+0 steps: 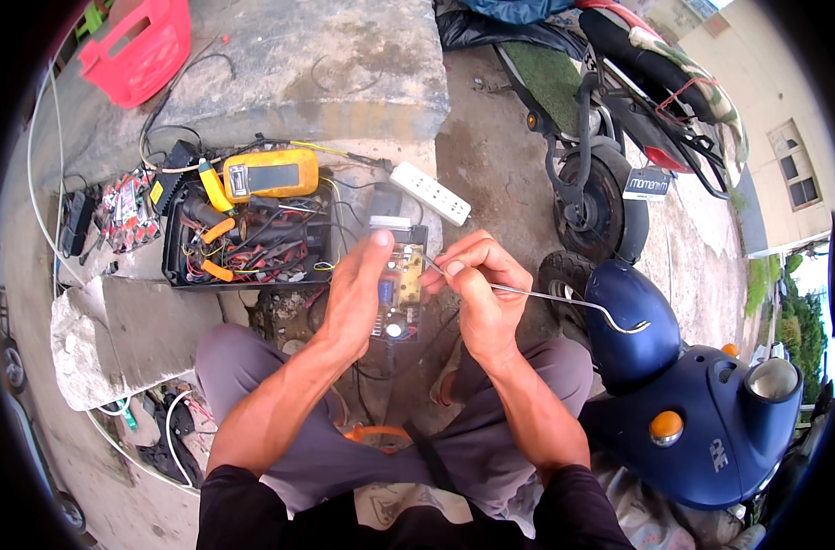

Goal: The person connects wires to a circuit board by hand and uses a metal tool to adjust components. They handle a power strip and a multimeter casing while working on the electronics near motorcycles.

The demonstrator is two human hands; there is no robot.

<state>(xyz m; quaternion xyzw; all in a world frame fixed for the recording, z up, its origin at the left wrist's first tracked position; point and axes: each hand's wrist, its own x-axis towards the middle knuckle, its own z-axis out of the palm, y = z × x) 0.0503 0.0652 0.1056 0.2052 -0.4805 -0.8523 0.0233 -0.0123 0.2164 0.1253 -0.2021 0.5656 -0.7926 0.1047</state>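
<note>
In front of my knees, my left hand (351, 289) grips the left edge of a circuit board (406, 286) in an open black housing. A blue component, yellow parts and a pale round part show on the board. My right hand (483, 289) pinches a thin metal rod (564, 300). One end points at the board's right side, though I cannot tell if it touches. The other end runs out to the right and curves to a paler tip. My left fingers are hidden beneath the housing.
To the left sits a black toolbox (171, 261) of tools and wires, a yellow multimeter (272, 174) on its rim. A white power strip (430, 192) lies beyond the board. Concrete blocks (142, 330) stand left; a blue scooter (628, 312) and a parked two-wheeler (587, 183) stand right.
</note>
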